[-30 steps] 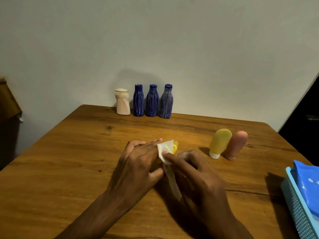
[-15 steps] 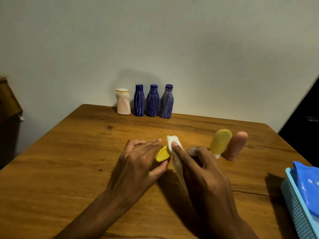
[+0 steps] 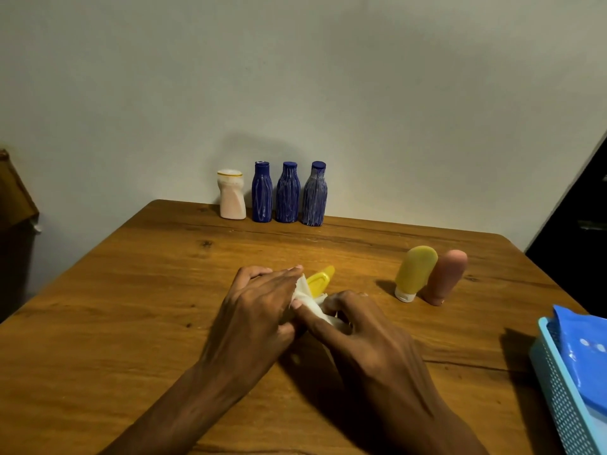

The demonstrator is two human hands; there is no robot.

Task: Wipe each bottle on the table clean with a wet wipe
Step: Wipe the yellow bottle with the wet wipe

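A small yellow bottle (image 3: 320, 281) pokes out past my fingers at the middle of the wooden table (image 3: 131, 290); my left hand (image 3: 259, 310) grips its hidden lower part. My right hand (image 3: 358, 326) pinches a white wet wipe (image 3: 312, 302) against the bottle. A yellow tube bottle (image 3: 414, 272) and a pink tube bottle (image 3: 447, 276) stand cap-down to the right. At the back edge stand a white-pink bottle (image 3: 232, 199) and three blue bottles (image 3: 288, 192).
A light blue plastic basket (image 3: 565, 389) at the right edge holds a blue wipes pack (image 3: 584, 346). A wall rises right behind the table. A dark brown object (image 3: 14, 192) sits off the table's left side.
My right hand drew the wipe back down along the yellow bottle toward me. The bottle's tip now shows more, pointing up and right. My left hand stayed in place.
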